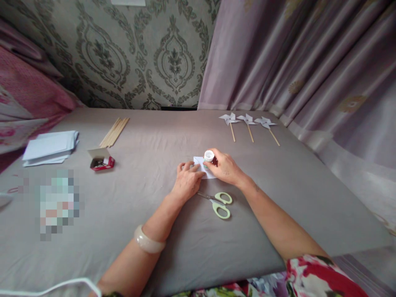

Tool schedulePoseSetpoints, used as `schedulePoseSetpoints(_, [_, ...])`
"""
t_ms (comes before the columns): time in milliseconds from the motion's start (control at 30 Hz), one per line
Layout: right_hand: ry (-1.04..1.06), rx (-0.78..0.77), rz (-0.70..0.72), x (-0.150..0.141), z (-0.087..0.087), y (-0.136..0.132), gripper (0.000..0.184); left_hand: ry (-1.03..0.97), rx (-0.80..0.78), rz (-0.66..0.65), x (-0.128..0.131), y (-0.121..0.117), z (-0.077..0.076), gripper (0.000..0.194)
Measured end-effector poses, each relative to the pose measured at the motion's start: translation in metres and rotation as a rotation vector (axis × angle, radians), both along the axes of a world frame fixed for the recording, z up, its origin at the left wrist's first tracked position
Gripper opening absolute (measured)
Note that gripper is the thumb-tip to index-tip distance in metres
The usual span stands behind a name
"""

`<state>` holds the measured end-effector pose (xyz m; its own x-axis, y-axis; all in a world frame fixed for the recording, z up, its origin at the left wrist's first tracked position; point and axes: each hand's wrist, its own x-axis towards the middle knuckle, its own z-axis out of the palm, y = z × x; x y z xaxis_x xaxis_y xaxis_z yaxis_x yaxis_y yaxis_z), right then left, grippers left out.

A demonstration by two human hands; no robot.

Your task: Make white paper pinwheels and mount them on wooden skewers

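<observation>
A small piece of white paper lies on the grey cloth. My left hand presses on the left side of this paper with its fingers spread. In my right hand is a white glue stick, held upright over the paper with thumb and fingers closed around it. Its lower end is hidden, so I cannot tell if it touches the paper. Just below the paper, scissors with pale green handles rest near my left hand.
Three paper pinwheels on sticks lie at the back right. Several wooden sticks lie at the back left. Near them are an open red box of small metal pieces and a stack of white paper. A white cable crosses the lower left.
</observation>
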<state>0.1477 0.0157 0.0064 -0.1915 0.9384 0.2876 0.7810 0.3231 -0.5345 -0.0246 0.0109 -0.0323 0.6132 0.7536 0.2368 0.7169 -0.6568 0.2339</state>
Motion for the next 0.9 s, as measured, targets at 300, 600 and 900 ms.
schedulePoseSetpoints(300, [0.029,-0.015,-0.023,0.001,0.0035,-0.0042,0.023,-0.004,-0.016,0.021,-0.0006,0.0003,-0.0001,0.03])
schedulePoseSetpoints(600, [0.003,0.024,-0.024,-0.0049,0.0038,-0.0008,0.022,-0.002,-0.035,0.026,0.0,-0.0026,0.0046,0.031])
schedulePoseSetpoints(900, [-0.009,0.017,-0.108,0.0026,0.0018,-0.0061,0.024,-0.006,-0.034,0.05,0.0006,-0.003,0.0052,0.029])
